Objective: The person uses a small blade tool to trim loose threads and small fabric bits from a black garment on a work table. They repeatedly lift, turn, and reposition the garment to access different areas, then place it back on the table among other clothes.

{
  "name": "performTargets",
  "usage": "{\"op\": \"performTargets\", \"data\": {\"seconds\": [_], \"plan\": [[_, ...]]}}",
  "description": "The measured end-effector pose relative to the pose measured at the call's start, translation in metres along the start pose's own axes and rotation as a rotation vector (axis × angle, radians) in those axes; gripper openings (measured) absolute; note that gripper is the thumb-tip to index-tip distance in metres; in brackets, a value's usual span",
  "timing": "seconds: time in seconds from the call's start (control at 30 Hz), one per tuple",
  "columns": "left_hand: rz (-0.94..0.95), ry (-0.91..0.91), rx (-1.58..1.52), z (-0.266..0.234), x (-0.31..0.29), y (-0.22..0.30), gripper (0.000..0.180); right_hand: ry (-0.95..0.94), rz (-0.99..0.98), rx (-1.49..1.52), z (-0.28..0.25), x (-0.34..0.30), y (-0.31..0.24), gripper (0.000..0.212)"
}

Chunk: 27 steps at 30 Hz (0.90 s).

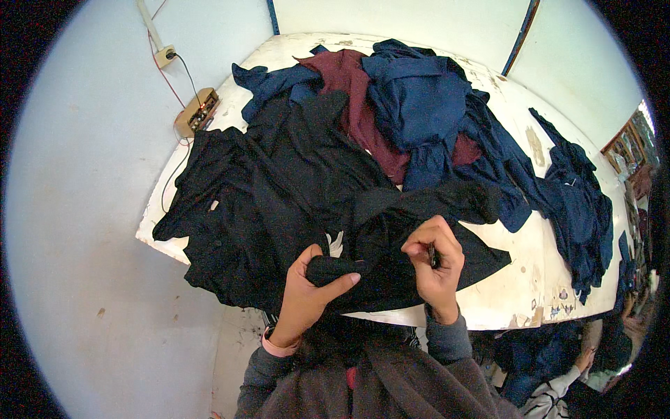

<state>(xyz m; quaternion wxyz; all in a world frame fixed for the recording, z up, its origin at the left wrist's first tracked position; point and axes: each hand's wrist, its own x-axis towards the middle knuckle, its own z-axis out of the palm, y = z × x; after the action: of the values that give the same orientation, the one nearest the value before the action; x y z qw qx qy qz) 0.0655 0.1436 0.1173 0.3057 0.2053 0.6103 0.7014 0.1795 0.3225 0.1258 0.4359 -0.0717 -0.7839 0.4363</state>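
A large black garment [279,174] lies crumpled over the near part of the white table, and its lower edge is bunched in front of me. My left hand [311,283] pinches a folded bit of that edge, with the thumb on top and the fingers beneath. Beside this fold, a white label [336,244] sticks out from the black cloth. To the right, my right hand [436,262] is closed just above the garment. A small dark object [434,257] shows between its curled fingers; its kind is mostly hidden.
Navy garments [419,98] and a maroon one [352,84] are heaped at the back. Another navy garment [576,209] lies on the right of the worn white table [516,286]. A brown box with wires [197,112] is by the left wall. Another person's arm [588,346] shows lower right.
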Motion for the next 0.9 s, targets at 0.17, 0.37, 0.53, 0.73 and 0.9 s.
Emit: {"op": "performTargets", "data": {"seconds": [0.17,0.37,0.53,0.73,0.9], "plan": [[-0.062,0.009,-0.12,0.0,0.007,0.0,0.028,-0.102,0.051,-0.062,0.001,-0.009,0.003,0.028],[-0.038,-0.015,-0.095,0.006,0.013,-0.001,0.029,-0.158,-0.134,-0.195,0.005,-0.015,0.014,0.03],[0.064,-0.043,0.037,0.009,0.013,-0.007,0.03,-0.17,-0.189,-0.318,0.002,-0.008,0.008,0.03],[0.135,-0.035,0.121,0.005,0.011,-0.007,0.03,-0.175,-0.32,-0.433,0.007,-0.008,0.013,0.033],[0.109,-0.034,0.106,0.002,0.01,-0.005,0.031,-0.156,-0.407,-0.546,0.009,-0.01,0.011,0.036]]}}
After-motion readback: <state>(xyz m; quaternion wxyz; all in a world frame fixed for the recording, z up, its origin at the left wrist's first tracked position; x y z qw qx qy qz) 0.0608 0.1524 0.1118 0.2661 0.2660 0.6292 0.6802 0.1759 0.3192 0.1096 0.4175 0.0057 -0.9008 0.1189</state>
